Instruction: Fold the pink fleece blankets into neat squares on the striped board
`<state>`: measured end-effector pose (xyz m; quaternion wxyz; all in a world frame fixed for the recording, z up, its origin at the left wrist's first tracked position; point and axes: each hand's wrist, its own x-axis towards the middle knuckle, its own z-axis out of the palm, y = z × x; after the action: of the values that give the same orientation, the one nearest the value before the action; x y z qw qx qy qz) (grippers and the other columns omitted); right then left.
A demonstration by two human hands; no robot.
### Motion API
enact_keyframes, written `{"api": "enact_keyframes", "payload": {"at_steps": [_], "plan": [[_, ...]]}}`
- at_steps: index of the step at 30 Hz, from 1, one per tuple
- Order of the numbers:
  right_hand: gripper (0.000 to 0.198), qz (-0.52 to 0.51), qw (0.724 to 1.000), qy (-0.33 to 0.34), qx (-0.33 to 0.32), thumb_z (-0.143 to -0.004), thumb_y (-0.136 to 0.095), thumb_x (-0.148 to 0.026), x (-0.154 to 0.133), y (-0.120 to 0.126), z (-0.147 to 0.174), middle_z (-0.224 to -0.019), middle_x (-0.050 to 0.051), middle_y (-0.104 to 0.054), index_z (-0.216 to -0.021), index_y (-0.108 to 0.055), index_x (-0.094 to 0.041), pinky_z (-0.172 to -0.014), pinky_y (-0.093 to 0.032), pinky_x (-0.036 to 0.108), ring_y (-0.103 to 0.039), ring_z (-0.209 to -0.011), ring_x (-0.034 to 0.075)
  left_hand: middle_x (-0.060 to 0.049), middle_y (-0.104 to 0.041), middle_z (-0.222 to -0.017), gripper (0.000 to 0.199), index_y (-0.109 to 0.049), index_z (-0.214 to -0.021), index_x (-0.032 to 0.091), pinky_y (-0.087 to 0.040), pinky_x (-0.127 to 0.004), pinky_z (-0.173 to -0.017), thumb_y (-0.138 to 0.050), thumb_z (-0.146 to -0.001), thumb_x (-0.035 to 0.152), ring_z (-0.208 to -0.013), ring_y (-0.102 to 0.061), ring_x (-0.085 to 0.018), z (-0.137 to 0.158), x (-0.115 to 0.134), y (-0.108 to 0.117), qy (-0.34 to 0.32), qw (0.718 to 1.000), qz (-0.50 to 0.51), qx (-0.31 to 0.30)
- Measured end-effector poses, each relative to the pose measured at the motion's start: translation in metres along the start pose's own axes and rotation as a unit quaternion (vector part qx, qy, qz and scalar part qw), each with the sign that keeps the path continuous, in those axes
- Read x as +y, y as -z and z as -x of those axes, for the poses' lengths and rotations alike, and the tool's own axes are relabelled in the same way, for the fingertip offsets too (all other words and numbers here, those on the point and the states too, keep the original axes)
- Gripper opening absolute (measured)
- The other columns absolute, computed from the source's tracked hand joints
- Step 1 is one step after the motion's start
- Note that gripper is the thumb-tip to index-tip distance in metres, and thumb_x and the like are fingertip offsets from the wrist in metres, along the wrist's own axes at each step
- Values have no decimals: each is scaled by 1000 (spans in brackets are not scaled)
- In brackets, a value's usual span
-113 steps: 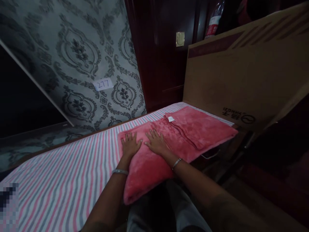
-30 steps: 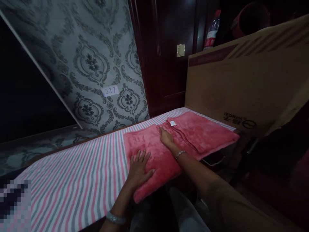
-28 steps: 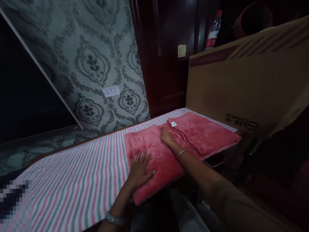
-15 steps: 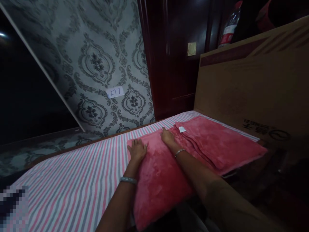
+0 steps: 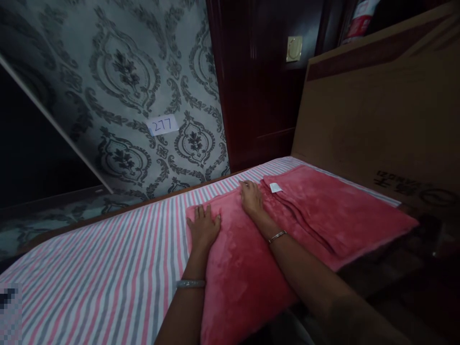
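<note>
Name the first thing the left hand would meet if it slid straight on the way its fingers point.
The left hand, on the pink blanket, would likely meet the striped sheet past the blanket's far edge; depth is unclear.

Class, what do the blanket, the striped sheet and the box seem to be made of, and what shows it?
Blanket: soft-sheened plush, probably synthetic; brushed into lighter and darker patches. Sheet: matt fabric, perhaps cotton, softly rippled. Box: apparently cardboard, dull brown, printed.
</note>
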<state>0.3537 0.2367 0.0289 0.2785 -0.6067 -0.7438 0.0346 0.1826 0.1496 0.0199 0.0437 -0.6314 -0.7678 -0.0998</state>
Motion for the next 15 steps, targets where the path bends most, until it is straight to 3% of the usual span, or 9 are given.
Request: {"api": "enact_keyframes", "payload": {"at_steps": [1, 3, 7, 15], "plan": [[53, 6, 998, 60, 7, -100, -34, -21, -2, 0, 3, -152, 15, -48, -152, -44, -18, -114, -33, 43, -42, -141, 27, -19, -35, -162, 64, -41, -152, 15, -24, -69, -116, -30, -97, 47, -152, -25, -34, 0, 0, -1, -2, 1000, -1, 6], [54, 15, 990, 136, -37, -101, -39, -29, -5, -3, 8, -157, 12, -43, -154, -41, -19, -121, -22, 48, -32, -148, 27, -19, -35, -162, 65, -41, -152, 15, -24, -69, -115, -30, -97, 47, -152, -26, -34, 1, 0, -2, -4, 1000, -3, 13], [59, 30, 985, 87, -143, -102, -38, -43, -7, -14, 10, -163, 11, -32, -155, -38, -17, -121, -19, 57, -24, -152, 28, -20, -33, -163, 65, -41, -152, 16, -23, -67, -116, -31, -97, 48, -153, -24, -35, 1, 0, 0, 11, 1000, -1, 5], [62, 23, 986, 66, -153, -102, -34, -45, -4, -16, 7, -166, 11, -25, -156, -34, -15, -122, -18, 57, -21, -153, 27, -24, -29, -163, 71, -40, -151, 9, -24, -64, -117, -33, -96, 52, -153, -21, -36, -2, -3, 3, 35, 999, 22, -16]]}}
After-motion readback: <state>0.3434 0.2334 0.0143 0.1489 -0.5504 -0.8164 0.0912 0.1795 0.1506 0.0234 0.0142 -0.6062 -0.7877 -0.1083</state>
